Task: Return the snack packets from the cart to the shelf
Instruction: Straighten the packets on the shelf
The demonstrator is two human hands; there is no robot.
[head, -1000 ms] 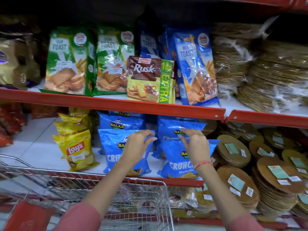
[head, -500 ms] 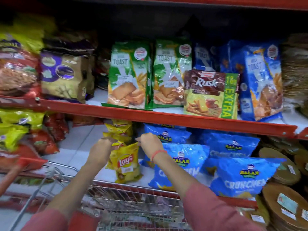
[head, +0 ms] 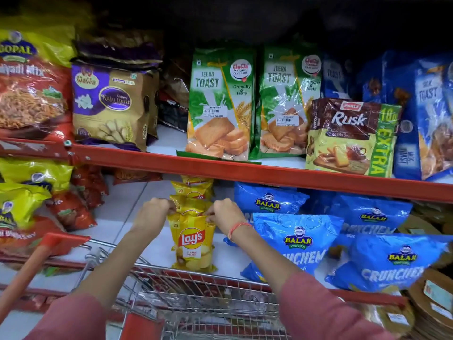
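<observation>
Hands off the blue packets, onto the yellow Lay's stack.

Past the wire shopping cart (head: 201,285), the left hand (head: 153,212) and right hand (head: 224,213) now pinch the glossy yellow Lay's chip packet (head: 192,241) at its top corners on the lower white shelf (head: 137,209); bare shelf left, blue Balaji bags (head: 297,239) crowd right, red shelf lip (head: 245,171) low overhead.

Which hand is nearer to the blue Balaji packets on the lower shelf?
Right. The right hand grips the yellow Lay's packet on its right, beside the blue Balaji packets; the left hand is beyond the Lay's packet.
</observation>
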